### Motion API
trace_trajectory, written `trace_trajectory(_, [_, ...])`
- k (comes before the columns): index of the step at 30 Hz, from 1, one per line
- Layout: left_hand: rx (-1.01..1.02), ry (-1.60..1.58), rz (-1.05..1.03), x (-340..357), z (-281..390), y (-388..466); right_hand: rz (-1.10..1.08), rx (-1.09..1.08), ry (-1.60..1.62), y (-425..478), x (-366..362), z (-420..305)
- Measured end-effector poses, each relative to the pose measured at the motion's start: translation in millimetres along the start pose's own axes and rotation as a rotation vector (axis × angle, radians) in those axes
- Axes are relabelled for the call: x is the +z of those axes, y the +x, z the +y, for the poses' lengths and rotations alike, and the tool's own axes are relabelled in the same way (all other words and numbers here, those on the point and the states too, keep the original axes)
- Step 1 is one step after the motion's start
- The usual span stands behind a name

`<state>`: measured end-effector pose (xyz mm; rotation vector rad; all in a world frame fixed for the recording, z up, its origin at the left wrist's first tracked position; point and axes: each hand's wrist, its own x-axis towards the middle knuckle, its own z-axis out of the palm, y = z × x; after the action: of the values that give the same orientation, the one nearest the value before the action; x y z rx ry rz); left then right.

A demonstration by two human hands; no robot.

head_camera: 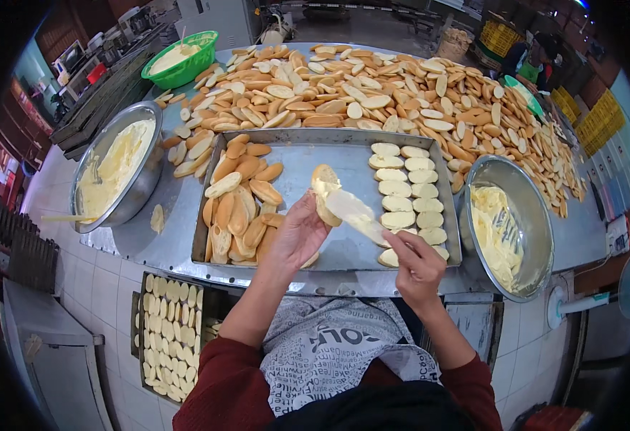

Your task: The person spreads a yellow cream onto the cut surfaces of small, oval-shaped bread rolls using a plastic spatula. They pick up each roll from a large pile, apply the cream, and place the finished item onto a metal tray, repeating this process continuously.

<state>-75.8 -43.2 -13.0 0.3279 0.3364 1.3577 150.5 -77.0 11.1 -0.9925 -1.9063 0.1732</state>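
Note:
My left hand (297, 229) holds up an oval bread slice (325, 173), partly coated with pale yellow cream, above a metal baking tray (315, 136). In my right hand (418, 264) is a spatula (355, 213) with a flat, whitish blade. The blade lies against the cream on the slice. Uncoated bread slices (245, 199) are heaped in the left part of the tray. Along its right side, cream-coated slices (395, 187) lie in two columns. A steel bowl (543, 242) of cream (495, 237) stands to the right, beside the tray.
A large mound of bread slices (342, 97) covers the back of the metal table (148, 240). Another steel bowl (156, 129) and a green basin (207, 62) hold cream at the left. Below is a filled tray (170, 328). A fan (578, 306) stands low right; a person (533, 64) is at far right.

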Motion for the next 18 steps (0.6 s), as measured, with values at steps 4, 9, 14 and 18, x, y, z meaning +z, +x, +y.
trace_trajectory(4, [0.029, 0.013, 0.028, 2, 4, 0, -0.042, -0.094, -0.116, -6, -3, 0])
trace_trajectory(9, [0.028, 0.037, 0.034, 8, 0, -5, 0.028, -0.179, -0.213, -12, -11, 0])
trace_trajectory(14, [-0.075, -0.021, -0.004, 18, -20, -5, 0.137, -0.202, -0.277, -4, 28, 19])
trace_trajectory(18, [-0.106, 0.037, -0.023, 17, -20, -9, 0.179, -0.145, -0.338, 16, 39, 32])
